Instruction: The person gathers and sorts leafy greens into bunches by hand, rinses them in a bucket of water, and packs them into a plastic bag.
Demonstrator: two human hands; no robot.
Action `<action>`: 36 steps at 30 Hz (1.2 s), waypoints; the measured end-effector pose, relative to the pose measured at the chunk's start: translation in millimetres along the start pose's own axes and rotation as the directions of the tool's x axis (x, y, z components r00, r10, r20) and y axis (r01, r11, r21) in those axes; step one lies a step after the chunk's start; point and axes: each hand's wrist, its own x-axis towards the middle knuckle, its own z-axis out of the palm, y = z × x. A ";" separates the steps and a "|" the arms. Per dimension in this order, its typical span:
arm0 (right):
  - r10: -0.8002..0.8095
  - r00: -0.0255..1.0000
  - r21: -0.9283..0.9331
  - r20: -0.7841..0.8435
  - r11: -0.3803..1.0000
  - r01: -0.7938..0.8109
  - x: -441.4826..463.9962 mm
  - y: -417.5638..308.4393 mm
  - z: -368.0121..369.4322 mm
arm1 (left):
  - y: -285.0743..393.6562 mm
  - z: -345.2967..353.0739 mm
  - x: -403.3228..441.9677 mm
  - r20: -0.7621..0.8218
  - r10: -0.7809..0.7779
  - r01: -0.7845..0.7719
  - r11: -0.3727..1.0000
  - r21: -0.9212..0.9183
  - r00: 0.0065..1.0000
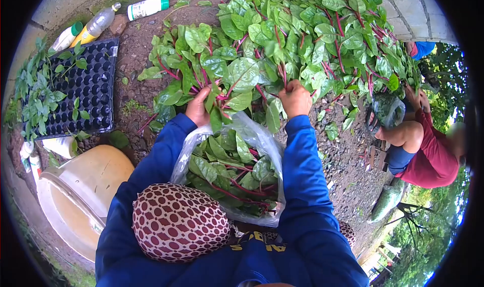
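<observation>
A bunch of leafy greens with red-purple stems (242,77), which look like Malabar spinach, is gripped in my left hand (199,108). My right hand (296,99) pinches a red stem at the front edge of the big heap of the same greens (312,30). Below and between both hands, a clear plastic bag (177,168) stands open against my lap. Cut leafy stems (227,171) lie inside it. Leaves cover part of my left fingers.
At left are a black seedling tray (96,95), several bottles (146,8) and a pale plastic tub (83,186). On the right a person in a red shirt (428,156) sits beside the heap, near another plastic bag (390,110). A low concrete wall (65,7) runs behind.
</observation>
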 end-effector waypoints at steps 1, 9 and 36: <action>0.023 0.999 -0.037 0.040 0.999 -0.021 0.4 0.9 -3.1 | 2.2 0.3 -1.5 0.053 -0.026 0.027 0.999 -0.023 0.998; -0.035 0.996 -0.139 0.078 0.989 0.045 15.1 1.8 17.7 | 0.8 15.1 -5.4 -0.060 0.054 -0.052 0.998 0.032 0.997; -0.308 0.894 0.346 0.325 0.919 0.191 -8.8 -53.7 11.5 | -1.5 -0.4 4.6 -0.010 -0.022 0.022 0.999 0.027 1.000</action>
